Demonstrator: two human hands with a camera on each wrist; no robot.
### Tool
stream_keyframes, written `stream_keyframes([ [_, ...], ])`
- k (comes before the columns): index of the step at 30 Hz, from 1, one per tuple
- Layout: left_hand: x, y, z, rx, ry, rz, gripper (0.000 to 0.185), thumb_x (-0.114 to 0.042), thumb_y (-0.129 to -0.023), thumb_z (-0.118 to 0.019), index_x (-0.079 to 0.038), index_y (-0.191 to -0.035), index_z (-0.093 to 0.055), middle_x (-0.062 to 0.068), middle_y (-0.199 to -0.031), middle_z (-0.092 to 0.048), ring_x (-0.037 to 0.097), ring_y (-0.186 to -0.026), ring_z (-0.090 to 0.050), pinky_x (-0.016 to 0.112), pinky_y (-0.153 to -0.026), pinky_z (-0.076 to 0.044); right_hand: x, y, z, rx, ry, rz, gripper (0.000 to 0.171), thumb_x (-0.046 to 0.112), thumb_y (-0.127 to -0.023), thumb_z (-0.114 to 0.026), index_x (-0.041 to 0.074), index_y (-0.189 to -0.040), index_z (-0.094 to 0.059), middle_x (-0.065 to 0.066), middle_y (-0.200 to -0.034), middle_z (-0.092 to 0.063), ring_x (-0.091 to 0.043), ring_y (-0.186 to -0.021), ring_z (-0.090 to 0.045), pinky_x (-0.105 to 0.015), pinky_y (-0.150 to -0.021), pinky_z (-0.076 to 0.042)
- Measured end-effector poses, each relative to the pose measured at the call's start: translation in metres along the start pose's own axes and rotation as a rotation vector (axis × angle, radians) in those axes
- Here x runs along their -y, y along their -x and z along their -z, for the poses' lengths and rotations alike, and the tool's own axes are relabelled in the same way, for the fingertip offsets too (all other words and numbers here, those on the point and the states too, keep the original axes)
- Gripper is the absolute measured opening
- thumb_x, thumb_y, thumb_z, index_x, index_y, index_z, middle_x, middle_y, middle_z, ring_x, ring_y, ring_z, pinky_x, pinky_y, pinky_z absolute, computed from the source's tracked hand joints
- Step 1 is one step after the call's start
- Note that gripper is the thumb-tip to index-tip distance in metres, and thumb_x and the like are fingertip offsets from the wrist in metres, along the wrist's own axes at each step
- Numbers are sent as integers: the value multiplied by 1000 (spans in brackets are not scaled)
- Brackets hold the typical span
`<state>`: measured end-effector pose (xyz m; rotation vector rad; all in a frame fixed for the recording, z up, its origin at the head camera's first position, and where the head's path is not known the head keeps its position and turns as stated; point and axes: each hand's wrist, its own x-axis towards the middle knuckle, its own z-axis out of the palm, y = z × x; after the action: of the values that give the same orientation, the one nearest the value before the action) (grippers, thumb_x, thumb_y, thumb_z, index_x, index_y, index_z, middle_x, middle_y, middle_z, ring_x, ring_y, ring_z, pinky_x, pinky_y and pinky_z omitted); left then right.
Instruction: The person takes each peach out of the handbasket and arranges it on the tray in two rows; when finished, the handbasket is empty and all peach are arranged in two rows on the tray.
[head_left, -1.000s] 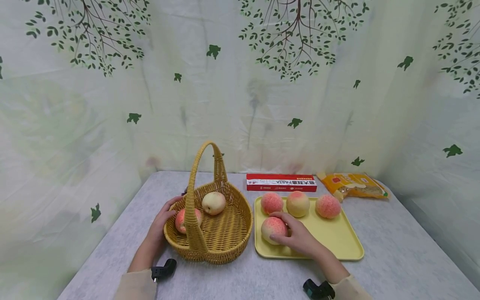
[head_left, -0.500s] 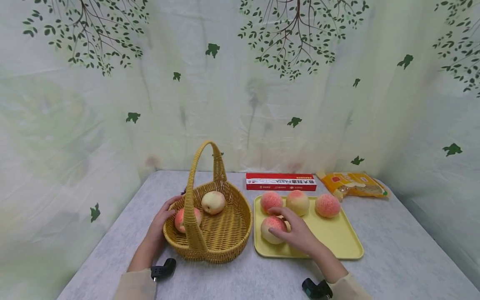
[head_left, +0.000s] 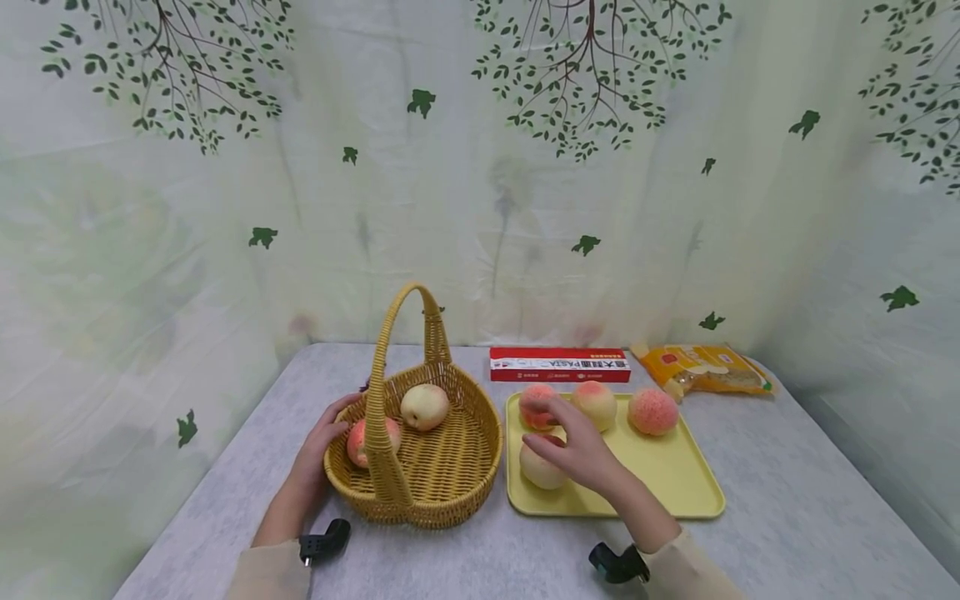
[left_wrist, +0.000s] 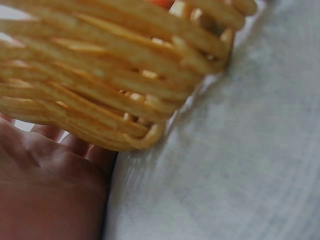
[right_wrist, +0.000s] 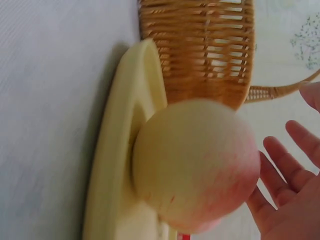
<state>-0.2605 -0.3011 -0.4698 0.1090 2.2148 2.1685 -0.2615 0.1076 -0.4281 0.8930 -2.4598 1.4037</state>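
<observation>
Right hand (head_left: 573, 450) spread, fingers off pale pink-blushed peach (head_left: 542, 471) | peach on yellow plastic tray (head_left: 675, 487), beside woven wicker basket (head_left: 442, 475) | left hand (head_left: 318, 454) rests on basket side, curl unclear | risk: loose grasp may roll peach off the tray edge

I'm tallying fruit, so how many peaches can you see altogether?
6: two in the wicker basket, at and; four on the yellow tray, at. None seems hidden.

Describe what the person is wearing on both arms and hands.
Both hands, the left hand and the right hand, are bare, with no gloves or rings visible. Each forearm ends in a pale beige long sleeve reaching the wrist. A small black device sits at the left wrist and another black device at the right.
</observation>
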Motion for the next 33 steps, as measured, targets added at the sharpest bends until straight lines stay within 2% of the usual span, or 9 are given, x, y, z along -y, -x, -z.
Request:
stream_keyframes([
  [5,0,0,2,2,0,1,47,-26,-104,-34,-27,-151,-34,-7,-157,-30,-5,-128,-44,11,-98,-38,9,-9,-7,-24,-12,33,42,23,-92,-71,14,-132,-60,-4,-127,-64,-27,-111,-63,-46,-96,-53],
  [11,1,0,1,5,0,-13,48,-22,-103,-33,-26,-151,-34,-6,-157,-30,-6,-128,-45,11,-99,-38,18,-22,-16,5,-23,41,43,20,-92,-70,13,-133,-59,-5,-132,-63,-24,-120,-60,-47,-99,-51],
  [19,1,0,2,9,7,-21,48,-21,-103,-32,-25,-151,-34,-5,-156,-31,-5,-127,-45,12,-99,-39,25,-42,-27,65,-75,-3,45,22,-94,-67,16,-137,-55,-12,-136,-60,-27,-123,-59,-52,-98,-50],
  [26,1,1,2,5,0,-15,47,-23,-103,-33,-26,-151,-34,-4,-157,-30,-5,-127,-45,12,-98,-39,27,-58,-40,88,-166,-51,48,20,-95,-67,8,-138,-52,-18,-137,-57,-38,-124,-57,-52,-101,-48],
  [33,3,0,3,8,-9,-17,48,-24,-103,-33,-27,-151,-34,-5,-158,-29,-6,-128,-45,11,-98,-38,31,-67,-46,82,-159,-93,45,17,-94,-67,8,-136,-53,-17,-136,-58,-33,-125,-57,-50,-101,-48],
])
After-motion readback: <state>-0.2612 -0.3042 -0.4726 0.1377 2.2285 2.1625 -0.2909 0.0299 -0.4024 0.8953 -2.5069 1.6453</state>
